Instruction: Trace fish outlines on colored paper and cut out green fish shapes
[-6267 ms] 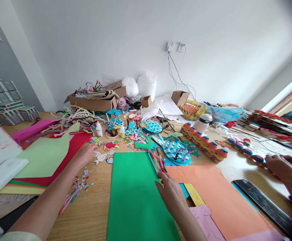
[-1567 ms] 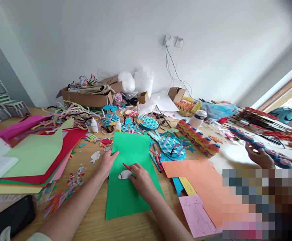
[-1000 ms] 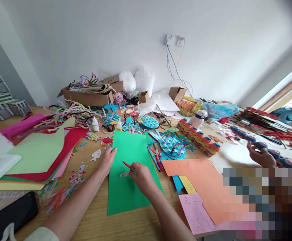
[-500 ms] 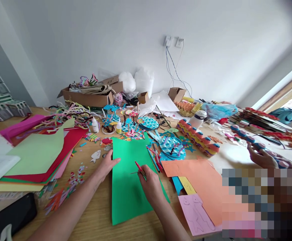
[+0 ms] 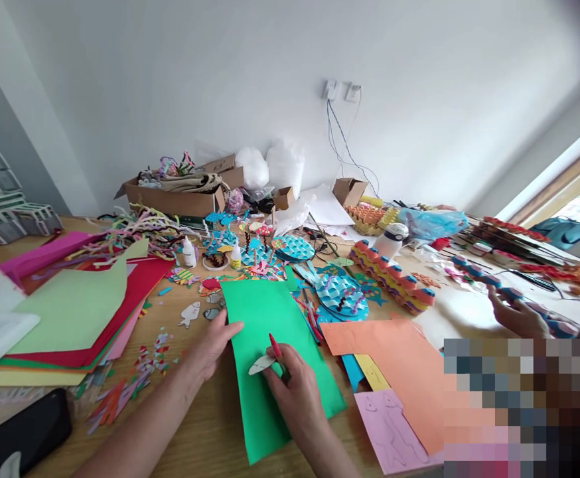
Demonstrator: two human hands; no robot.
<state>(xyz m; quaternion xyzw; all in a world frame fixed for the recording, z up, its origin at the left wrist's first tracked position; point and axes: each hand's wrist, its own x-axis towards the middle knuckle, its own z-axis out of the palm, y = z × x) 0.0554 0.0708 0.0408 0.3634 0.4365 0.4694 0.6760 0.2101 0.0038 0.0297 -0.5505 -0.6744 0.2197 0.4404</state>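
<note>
A green paper sheet (image 5: pixel 265 312) lies tilted at the table's front middle, its left edge gripped by my left hand (image 5: pixel 216 342), thumb on top. Over the sheet, my right hand (image 5: pixel 292 378) is closed round a red pen (image 5: pixel 274 344) and a small pale leaf-shaped paper piece (image 5: pixel 261 364). Something dark green also shows between its fingers, too hidden to name. Small fish cutouts (image 5: pixel 189 313) lie beyond my left hand. Just right of the sheet are an orange sheet (image 5: pixel 394 345) and a pink sheet with pencil drawings (image 5: pixel 389 431).
Stacked coloured paper (image 5: pixel 75 305) and a black phone (image 5: pixel 26 431) are on the left. Glue bottles (image 5: pixel 188 253), blue paper crafts (image 5: pixel 340 292) and a painted egg-carton strip (image 5: pixel 392 275) stand farther back. At right, another person's hand (image 5: pixel 519 315) holds a blue-and-pink strip.
The green sheet has turned and its near end has moved toward me. The pale piece in my right hand now shows its flat side, where only a thin edge showed before.
</note>
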